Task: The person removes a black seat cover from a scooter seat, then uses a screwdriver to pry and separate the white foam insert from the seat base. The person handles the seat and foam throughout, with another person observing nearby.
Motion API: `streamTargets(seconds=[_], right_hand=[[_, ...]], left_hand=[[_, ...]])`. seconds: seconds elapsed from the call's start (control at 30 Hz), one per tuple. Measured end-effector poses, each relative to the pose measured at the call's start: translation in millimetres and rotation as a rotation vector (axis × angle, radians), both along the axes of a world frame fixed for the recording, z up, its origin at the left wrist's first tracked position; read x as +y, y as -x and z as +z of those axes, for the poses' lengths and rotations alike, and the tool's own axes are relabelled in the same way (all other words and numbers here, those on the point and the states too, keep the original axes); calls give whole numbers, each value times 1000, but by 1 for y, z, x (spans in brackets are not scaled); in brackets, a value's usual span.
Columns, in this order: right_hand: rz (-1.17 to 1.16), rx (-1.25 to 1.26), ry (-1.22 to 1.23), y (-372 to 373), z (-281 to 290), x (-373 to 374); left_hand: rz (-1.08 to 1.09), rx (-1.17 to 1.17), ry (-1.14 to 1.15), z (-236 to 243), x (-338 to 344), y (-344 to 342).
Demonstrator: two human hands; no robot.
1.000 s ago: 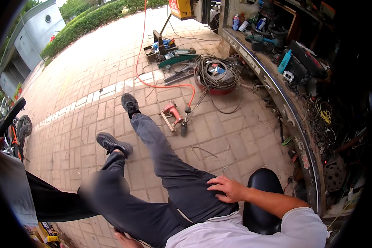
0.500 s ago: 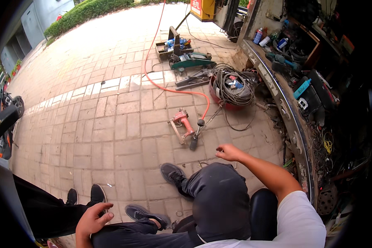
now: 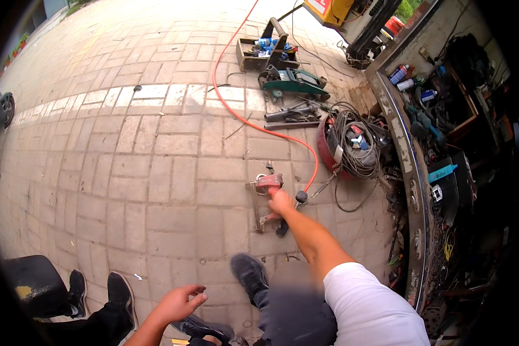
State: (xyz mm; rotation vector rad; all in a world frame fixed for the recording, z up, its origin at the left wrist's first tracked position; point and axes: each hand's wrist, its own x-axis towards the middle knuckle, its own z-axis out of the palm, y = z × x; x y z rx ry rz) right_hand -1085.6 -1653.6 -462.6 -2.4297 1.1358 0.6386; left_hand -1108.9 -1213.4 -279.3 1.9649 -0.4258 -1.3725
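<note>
My right hand (image 3: 281,203) reaches down with fingers closed round the red handle of a metal tool (image 3: 269,182) lying on the pavers, a long bar along its left side. An orange hose (image 3: 309,150) curves down beside it to a dark knob (image 3: 301,196). My left hand (image 3: 181,303) hangs at the bottom centre over the paving, fingers apart and slightly curled, holding nothing.
A red tub of coiled cable (image 3: 334,144), a green jack (image 3: 291,86) and a toolbox (image 3: 248,55) stand toward the back right. A cluttered workbench edge (image 3: 406,173) lines the right. Another person's black shoes (image 3: 119,291) are at lower left.
My right hand has left my thigh, reached forward and down and taken hold of the red tool. My left hand has moved forward. The view has tilted down.
</note>
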Motion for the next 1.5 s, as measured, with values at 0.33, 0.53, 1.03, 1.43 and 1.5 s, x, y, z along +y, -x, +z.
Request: streamTargets(seconds=[0.33, 0.53, 1.03, 1.43, 1.5], right_hand=[[404, -523, -1034, 44, 80, 169], [1064, -55, -81, 71, 32, 48], [1295, -661, -85, 77, 95, 36], [1404, -581, -445, 85, 264, 125], [1448, -534, -409, 92, 285, 133]], left_hand=[[1307, 511, 517, -78, -77, 29], [1712, 134, 438, -83, -15, 91], [2227, 369, 704, -46, -48, 189], [2455, 287, 1462, 69, -52, 166], [2421, 237, 1525, 81, -59, 167]])
